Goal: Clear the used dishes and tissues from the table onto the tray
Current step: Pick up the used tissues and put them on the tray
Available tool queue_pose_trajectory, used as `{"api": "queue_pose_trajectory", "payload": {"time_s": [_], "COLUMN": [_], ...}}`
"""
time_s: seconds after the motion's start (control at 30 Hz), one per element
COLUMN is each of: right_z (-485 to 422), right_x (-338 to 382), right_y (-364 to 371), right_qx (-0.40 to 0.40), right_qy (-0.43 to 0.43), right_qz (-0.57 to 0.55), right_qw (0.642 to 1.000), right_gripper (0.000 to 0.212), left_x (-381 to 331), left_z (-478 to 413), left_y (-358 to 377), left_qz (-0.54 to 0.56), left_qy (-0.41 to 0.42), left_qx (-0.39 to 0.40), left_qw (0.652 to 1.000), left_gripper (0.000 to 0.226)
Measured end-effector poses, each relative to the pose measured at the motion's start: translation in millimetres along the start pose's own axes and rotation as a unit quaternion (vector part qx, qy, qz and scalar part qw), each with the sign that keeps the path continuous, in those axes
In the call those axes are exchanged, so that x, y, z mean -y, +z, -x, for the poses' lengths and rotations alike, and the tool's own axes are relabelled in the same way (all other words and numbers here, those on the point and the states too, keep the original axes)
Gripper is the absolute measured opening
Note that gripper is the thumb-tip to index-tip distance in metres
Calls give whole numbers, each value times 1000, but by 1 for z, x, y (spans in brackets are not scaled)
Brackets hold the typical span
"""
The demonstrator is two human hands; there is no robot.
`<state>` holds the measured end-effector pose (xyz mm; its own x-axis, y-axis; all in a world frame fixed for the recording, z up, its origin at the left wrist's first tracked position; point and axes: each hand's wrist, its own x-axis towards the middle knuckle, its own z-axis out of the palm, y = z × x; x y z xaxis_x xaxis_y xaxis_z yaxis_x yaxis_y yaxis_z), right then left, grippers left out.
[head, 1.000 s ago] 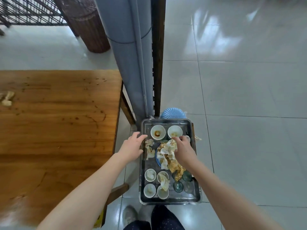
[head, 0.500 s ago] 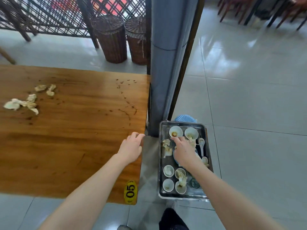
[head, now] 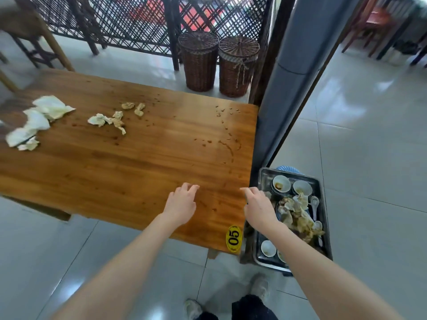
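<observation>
The metal tray point(head: 321, 190) sits low beside the table's right end, holding small white bowls point(head: 280, 183), a white spoon point(head: 314, 204) and a heap of soiled tissues point(head: 297, 214). On the wooden table point(head: 129, 162) lie crumpled white tissues point(head: 34, 122) at the far left and smaller stained tissues point(head: 108, 120) nearer the middle. My left hand point(head: 182, 204) hovers over the table's near edge, fingers relaxed and holding nothing. My right hand point(head: 258, 207) is over the table's right corner beside the tray, fingers loose, nothing in it.
A grey pillar point(head: 291, 88) rises just behind the tray. Two wicker baskets point(head: 219, 63) stand against a dark lattice screen beyond the table. A yellow "05" tag point(head: 233, 239) marks the table's corner. Crumbs and sauce marks dot the tabletop. Chairs stand at the far left and right.
My right hand has come off the tray's tissue heap and moved left over the table corner. My left hand has moved further over the table. The view has swung left, showing more tissues.
</observation>
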<state>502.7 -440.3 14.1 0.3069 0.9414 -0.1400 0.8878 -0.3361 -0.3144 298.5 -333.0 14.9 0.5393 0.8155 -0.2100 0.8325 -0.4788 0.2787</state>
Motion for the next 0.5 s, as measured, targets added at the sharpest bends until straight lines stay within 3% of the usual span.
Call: {"api": "queue_pose_trajectory", "payload": {"time_s": [0.27,0.5], "right_z": [22,61], "right_x": [4,-53], "right_y": [-1,-23], "right_qx": [6,-13], "right_qy": [-16,-13], "right_qz": [11,-10], "right_qw": [1000,1000], "right_gripper": [56,57], "left_x": [4,-53], "left_z": [36,54], "left_y": [9,17], "left_qz": [13,-11], "left_qy": [-27,-21], "left_qx": [-12,-24], "left_qw": [999,999], "left_gripper": [51,51]}}
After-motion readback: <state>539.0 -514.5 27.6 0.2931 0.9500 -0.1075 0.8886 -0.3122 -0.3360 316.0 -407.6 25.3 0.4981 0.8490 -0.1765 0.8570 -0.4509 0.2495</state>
